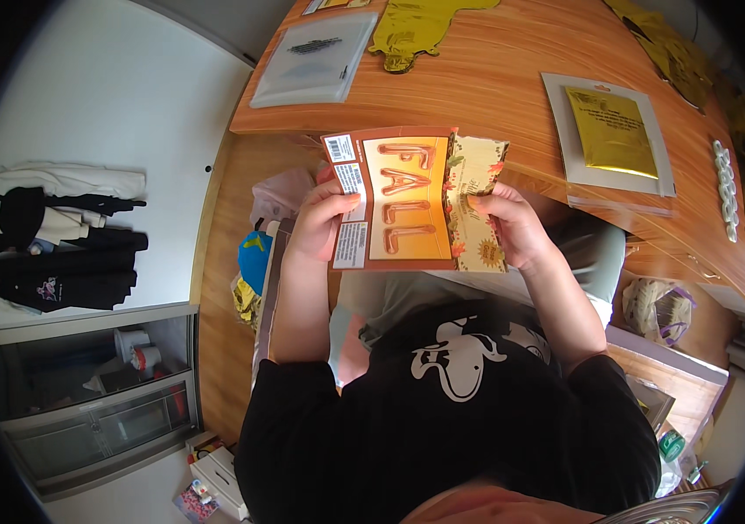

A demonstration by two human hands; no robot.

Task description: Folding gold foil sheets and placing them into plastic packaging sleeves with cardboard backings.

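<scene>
Above my lap I hold a creased printed card (405, 188), brown and orange, with pictures of shiny balloon letters on its middle panel. My left hand (318, 218) is closed on its left panel, which carries white label blocks, with the thumb on top. The right panel, tan with leaf decorations, is pinched in my right hand (514, 225), thumb on the front and fingers behind. Fold lines bend the card between the panels. Just beyond it lies the edge of a wooden desk (477, 87).
On the desk lie clear plastic sleeves (314, 65), a flat gold foil balloon (410, 33), folded gold foil in a clear packet (614, 131), more gold foil (665, 48) and a white chain-like strip (726, 192). A woven basket (656, 310) stands at right; clothes (62, 240) hang at left.
</scene>
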